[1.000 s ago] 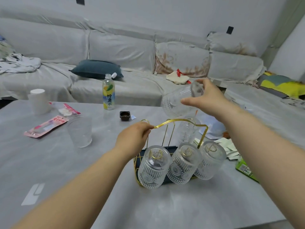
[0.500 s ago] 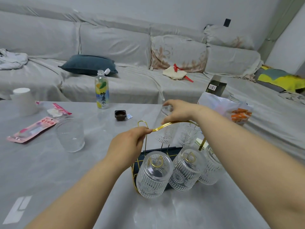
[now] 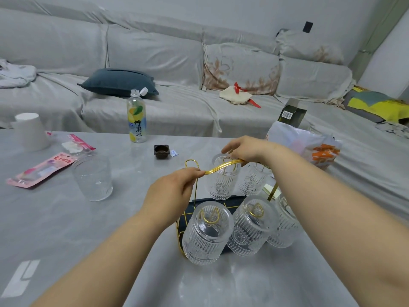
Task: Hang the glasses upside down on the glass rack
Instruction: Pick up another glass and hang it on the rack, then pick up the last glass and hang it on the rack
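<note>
A gold wire glass rack (image 3: 195,191) with a dark base stands on the grey table (image 3: 66,229). My left hand (image 3: 172,191) grips its arched gold handle (image 3: 218,167). Three ribbed glasses hang upside down on the near side: left (image 3: 205,235), middle (image 3: 250,229), right (image 3: 283,224), partly hidden by my right forearm. On the far side another glass (image 3: 252,180) hangs. Beside it, my right hand (image 3: 245,149) holds the base of an upside-down glass (image 3: 222,185) low over a far peg. One loose glass (image 3: 93,178) stands upright at the left.
A lemon drink bottle (image 3: 136,120), a small dark cup (image 3: 161,151), a white paper cup (image 3: 31,131) and a pink packet (image 3: 42,169) lie on the table's far left. A plastic bag (image 3: 309,145) sits behind the rack. A grey sofa (image 3: 177,107) runs along the back.
My right hand has brought the glass down from above the rack onto the far side, turned upside down. My left hand has stayed on the handle.
</note>
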A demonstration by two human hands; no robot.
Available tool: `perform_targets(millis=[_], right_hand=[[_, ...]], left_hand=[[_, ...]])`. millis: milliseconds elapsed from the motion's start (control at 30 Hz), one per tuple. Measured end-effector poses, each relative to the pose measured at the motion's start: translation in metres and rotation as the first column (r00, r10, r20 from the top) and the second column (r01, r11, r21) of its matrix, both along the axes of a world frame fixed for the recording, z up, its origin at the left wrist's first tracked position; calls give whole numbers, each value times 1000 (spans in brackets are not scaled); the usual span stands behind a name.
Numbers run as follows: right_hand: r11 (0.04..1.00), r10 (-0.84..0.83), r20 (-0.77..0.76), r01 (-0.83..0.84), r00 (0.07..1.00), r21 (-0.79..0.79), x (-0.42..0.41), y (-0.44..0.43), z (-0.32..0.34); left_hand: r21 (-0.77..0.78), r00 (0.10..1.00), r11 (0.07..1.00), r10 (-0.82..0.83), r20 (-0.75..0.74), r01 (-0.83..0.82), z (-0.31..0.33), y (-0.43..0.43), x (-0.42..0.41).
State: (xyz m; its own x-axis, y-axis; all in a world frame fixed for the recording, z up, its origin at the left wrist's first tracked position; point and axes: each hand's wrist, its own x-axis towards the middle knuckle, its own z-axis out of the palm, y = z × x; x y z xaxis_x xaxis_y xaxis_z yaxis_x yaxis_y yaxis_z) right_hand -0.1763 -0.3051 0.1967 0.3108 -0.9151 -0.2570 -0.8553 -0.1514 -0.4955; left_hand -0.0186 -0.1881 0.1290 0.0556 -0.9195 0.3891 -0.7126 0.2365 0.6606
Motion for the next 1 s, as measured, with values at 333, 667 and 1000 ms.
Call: perform_targets(millis=[333, 667, 1000], right_hand=[[989, -61, -8, 59, 998, -137, 2, 3, -1], [947, -20, 124, 59, 992, -316, 12, 31, 19], [942, 156, 402, -14, 902, -334, 119, 92, -5]], left_hand=[[6, 999, 999, -47, -5, 47, -5, -2, 3], [37, 994, 994, 102, -49, -100, -25, 40, 49], [272, 881, 838, 457, 124, -473, -81, 101, 165]])
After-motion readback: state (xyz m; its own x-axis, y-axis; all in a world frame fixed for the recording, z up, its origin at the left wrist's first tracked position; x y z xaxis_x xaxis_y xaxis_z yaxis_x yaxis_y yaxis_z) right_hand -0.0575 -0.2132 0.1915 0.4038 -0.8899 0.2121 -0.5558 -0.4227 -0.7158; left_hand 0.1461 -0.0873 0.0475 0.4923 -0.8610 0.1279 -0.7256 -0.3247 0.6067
